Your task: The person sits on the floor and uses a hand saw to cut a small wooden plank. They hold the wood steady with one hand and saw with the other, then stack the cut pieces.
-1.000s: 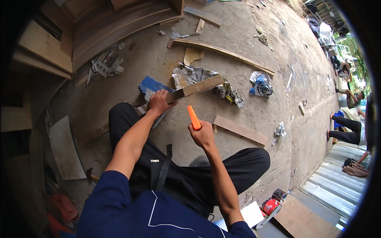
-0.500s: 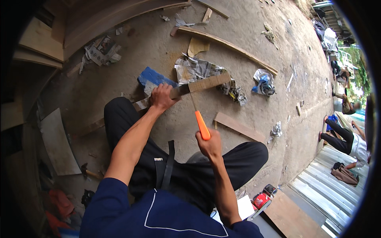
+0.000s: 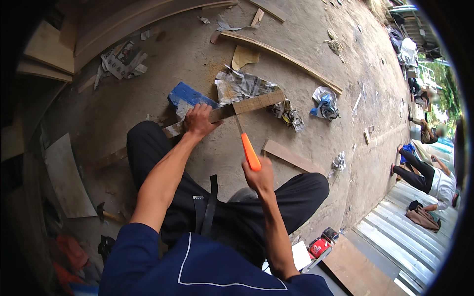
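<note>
My right hand (image 3: 259, 176) is closed around the orange handle of a handsaw (image 3: 251, 153). Its thin blade runs away from me and meets a long wooden plank (image 3: 259, 101), at a line across it just right of my left hand. My left hand (image 3: 198, 121) grips the plank from above, fingers bent over it. The plank slants up to the right, passing over my left leg, and rests near a blue-painted block (image 3: 190, 97). Crumpled newspaper (image 3: 242, 85) lies beneath and beyond the plank. How deep the blade sits in the wood cannot be made out.
A short board (image 3: 294, 157) lies by my right knee, and a long thin strip (image 3: 281, 59) farther off. A hammer (image 3: 108, 214) is on the floor to my left. At lower right stands a red tool (image 3: 321, 248). People (image 3: 427, 175) are at far right.
The handsaw has slid slightly forward, and less of its blade shows between handle and plank. My left hand keeps its hold. The whole view has shifted a little.
</note>
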A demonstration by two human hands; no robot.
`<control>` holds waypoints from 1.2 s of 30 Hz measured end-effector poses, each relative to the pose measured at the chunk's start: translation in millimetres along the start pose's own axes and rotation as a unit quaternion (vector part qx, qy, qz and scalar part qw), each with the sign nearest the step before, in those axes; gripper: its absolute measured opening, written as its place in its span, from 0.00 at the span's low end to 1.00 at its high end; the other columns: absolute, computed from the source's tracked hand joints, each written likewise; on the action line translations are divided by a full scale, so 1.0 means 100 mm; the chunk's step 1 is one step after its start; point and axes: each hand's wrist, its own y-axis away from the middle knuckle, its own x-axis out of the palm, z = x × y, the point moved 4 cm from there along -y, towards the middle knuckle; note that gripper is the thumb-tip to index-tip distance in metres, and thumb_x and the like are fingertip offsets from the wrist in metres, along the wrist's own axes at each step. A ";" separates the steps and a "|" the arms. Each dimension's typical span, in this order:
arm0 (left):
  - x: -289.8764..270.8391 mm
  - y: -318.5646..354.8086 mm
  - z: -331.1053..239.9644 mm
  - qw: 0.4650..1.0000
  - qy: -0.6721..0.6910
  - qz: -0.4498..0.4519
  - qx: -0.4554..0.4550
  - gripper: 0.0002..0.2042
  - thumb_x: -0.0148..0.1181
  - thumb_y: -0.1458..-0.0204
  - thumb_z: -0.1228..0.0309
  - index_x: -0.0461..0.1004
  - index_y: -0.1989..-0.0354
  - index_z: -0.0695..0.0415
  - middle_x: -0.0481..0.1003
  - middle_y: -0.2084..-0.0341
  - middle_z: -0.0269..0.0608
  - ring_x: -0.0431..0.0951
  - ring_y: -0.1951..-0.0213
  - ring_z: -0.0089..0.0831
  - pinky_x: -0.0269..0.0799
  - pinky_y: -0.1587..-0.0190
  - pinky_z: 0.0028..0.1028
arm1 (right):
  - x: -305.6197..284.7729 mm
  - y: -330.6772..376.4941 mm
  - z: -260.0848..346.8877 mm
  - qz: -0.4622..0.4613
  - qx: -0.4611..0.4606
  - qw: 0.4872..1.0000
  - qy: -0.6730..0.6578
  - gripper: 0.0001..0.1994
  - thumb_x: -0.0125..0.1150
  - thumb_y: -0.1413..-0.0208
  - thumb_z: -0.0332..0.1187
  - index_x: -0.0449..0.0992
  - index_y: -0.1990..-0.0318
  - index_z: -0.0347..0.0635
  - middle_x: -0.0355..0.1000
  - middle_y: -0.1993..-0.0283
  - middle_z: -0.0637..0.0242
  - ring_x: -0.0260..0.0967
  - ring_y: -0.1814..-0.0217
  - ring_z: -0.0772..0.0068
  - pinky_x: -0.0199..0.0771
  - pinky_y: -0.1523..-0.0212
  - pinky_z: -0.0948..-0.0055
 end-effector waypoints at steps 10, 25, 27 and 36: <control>-0.04 0.03 0.05 1.000 -0.011 -0.016 -0.004 0.25 0.71 0.67 0.46 0.73 0.71 0.55 0.72 0.71 0.36 0.73 0.63 0.35 0.68 0.63 0.35 | -0.16 0.29 0.12 0.025 0.037 0.998 -0.045 0.12 0.59 0.54 0.34 0.71 0.77 0.31 0.64 0.83 0.47 0.65 0.83 0.54 0.65 0.76 0.64; -0.05 -0.05 0.06 0.999 -0.006 0.002 -0.041 0.28 0.70 0.67 0.44 0.73 0.69 0.56 0.72 0.70 0.37 0.74 0.62 0.37 0.69 0.62 0.36 | -0.22 0.17 0.20 0.026 0.037 0.999 -0.020 0.11 0.59 0.54 0.32 0.70 0.78 0.31 0.64 0.84 0.50 0.63 0.84 0.62 0.65 0.76 0.65; -0.02 -0.06 0.03 0.999 0.007 0.004 -0.040 0.27 0.71 0.67 0.45 0.73 0.69 0.56 0.72 0.70 0.37 0.73 0.62 0.36 0.68 0.62 0.36 | -0.07 -0.20 0.07 0.023 0.039 0.999 0.012 0.11 0.59 0.54 0.32 0.70 0.78 0.31 0.64 0.84 0.50 0.64 0.83 0.61 0.65 0.76 0.65; -0.09 -0.07 0.09 0.999 0.006 0.021 -0.045 0.23 0.71 0.65 0.51 0.73 0.69 0.55 0.72 0.69 0.37 0.72 0.60 0.36 0.68 0.61 0.37 | -0.26 0.18 0.28 0.048 0.046 0.998 -0.013 0.10 0.59 0.55 0.31 0.71 0.77 0.31 0.64 0.84 0.51 0.65 0.84 0.60 0.66 0.76 0.66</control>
